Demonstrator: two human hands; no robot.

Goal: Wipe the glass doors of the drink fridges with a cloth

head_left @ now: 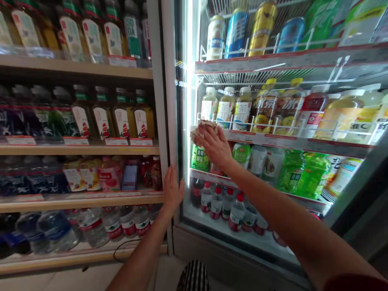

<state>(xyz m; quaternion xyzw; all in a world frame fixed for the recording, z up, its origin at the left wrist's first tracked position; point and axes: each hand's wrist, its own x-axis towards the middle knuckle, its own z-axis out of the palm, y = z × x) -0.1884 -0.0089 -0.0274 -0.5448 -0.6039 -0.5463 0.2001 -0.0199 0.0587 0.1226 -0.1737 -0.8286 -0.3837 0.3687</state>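
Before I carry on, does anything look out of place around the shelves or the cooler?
Two small things: a thin black cable loops loosely over the front of the bottom light-wood shelf, and a small dark spot marks the pale floor below; I can't tell what it is. I see no clear spill.

A shop, with priced drink shelves (133, 150) and a lit cooler (242, 224).

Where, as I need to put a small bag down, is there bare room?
The floor looks free between the lowest wooden shelf and left forearm, barring a small dark spot. A narrow pale strip borders the red-capped bottles, apparently behind glass. Drinks crowd the shelves above, both wooden and refrigerated.
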